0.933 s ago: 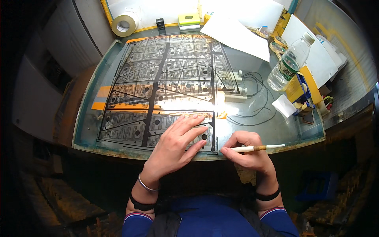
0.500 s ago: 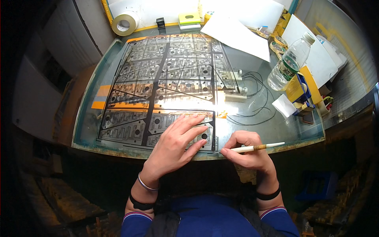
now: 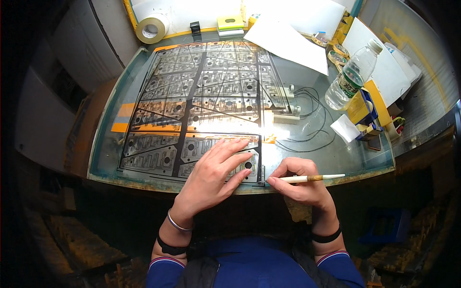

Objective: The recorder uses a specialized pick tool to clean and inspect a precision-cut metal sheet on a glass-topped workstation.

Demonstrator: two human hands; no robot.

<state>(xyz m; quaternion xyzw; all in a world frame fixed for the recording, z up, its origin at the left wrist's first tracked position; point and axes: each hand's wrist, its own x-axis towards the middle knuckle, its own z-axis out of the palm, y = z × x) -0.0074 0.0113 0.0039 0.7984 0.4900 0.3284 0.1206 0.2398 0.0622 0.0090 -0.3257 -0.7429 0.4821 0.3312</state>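
A clear film sheet (image 3: 158, 151) printed with black circuit patterns lies on the glass-topped table. My left hand (image 3: 216, 170) rests over its near right corner, fingers spread and stretched out. Just to the right of that corner, my right hand (image 3: 300, 180) pinches a slim white pen-shaped tool (image 3: 314, 178) with a brown band. Its tapered white end sticks out to the right. The other end runs between thumb and forefinger beside the film's right edge; its working tip is too small to make out.
A plastic bottle (image 3: 353, 77) stands at the right, near a blue-and-yellow box (image 3: 370, 108) and a white paper piece (image 3: 345, 127). Black cables (image 3: 319, 108) loop over the glass (image 3: 307, 139). Behind are a tape roll (image 3: 152, 29), a black clip (image 3: 195, 28) and white paper (image 3: 288, 43).
My right hand has shifted very slightly away from me, and the pen-shaped tool's tail has moved a little left. The left hand and the film have stayed in place.
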